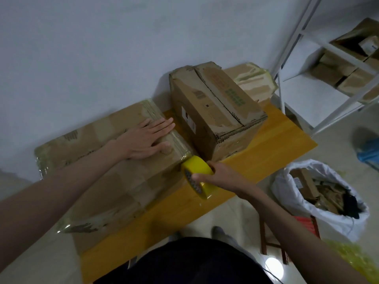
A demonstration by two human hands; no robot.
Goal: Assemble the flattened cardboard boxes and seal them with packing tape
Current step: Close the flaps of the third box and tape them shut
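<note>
A yellow wooden table (283, 138) is placed against a pale wall, with a white metal shelf rack (303, 64) at its far right end; several cardboard boxes are kept on the rack shelves, but they are blurred and cannot be counted. On the tiled floor to the right of the table, a white sack (320, 220) filled with scraps is seen. Three cardboard pieces are counted on the table: a large box (114, 181) lying nearest, a second box (213, 111) standing just beside its right end, and a taped piece (254, 83) behind that one. The left hand (145, 140) is laid flat, with fingers spread, on the top of the large box near its right edge. One roll of yellow tape (198, 175) is grasped by the right hand (221, 177) and is held against the right end corner of the large box.
</note>
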